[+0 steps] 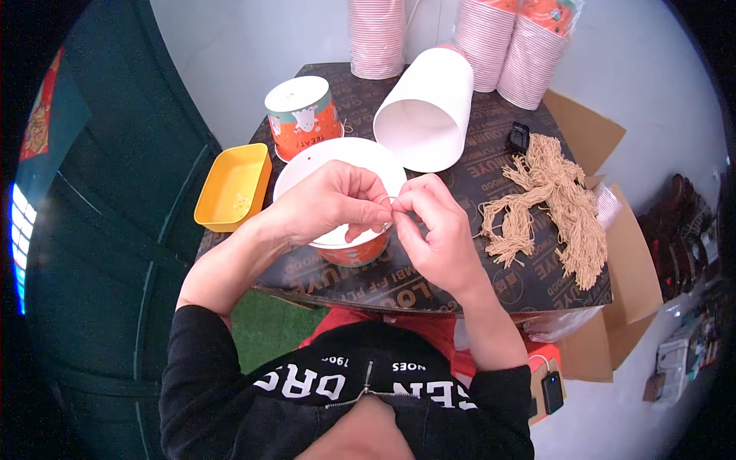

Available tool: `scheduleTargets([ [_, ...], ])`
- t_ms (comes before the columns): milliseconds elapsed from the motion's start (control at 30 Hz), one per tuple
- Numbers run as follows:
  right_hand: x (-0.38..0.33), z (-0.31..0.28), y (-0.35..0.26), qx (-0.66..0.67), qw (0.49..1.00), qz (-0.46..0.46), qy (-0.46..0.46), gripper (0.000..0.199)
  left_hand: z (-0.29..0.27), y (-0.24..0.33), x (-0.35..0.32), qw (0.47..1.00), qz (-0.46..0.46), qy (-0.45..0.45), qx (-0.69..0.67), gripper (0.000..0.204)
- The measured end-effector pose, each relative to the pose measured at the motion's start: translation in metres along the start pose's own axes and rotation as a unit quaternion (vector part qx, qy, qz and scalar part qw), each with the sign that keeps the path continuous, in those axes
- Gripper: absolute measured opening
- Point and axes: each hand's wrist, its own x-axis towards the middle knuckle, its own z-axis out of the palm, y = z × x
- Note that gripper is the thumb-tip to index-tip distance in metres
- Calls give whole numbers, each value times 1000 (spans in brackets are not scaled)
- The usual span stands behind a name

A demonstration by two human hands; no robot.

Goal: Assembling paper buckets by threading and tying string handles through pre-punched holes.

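Note:
Both my hands meet over the right rim of a white-lined paper bucket (289, 178) with an orange printed outside, which stands upright near the table's front edge. My left hand (341, 201) reaches across its mouth, thumb and forefinger pinched together. Opposite it, my right hand (435, 222) is also closed in a pinch at the rim. A thin pale strand (392, 198) shows between the fingertips; most of it is hidden by the fingers. Bundles of tan cord (563, 199) lie on the table to the right of my right hand.
Behind the bucket, a large white tub (433, 107) lies on its side beside an upside-down orange bucket (307, 119). A yellow tray (234, 188) holds small pale bits. Tall stacks of cups (529, 65), a black object (519, 138) and a cardboard box (632, 268) are around the dark table (491, 123).

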Motion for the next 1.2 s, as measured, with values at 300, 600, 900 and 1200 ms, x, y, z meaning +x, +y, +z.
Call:
scheduleTargets([
  [300, -10, 9, -3, -33, 994, -84, 57, 9, -2, -2, 5, 1000, -9, 24, 6, 5],
  [600, -8, 9, 17, -54, 995, -50, 68, 13, 5, -8, 2, 996, 46, 10, 69, 8],
  [900, -8, 11, 19, -30, 996, -42, 66, 11, 29, -7, -12, 827, 221, 159, 491, 15],
  [1200, -6, 7, 18, 141, 985, 93, -26, 19, 28, -17, -10, 797, 256, 181, 516, 16],
])
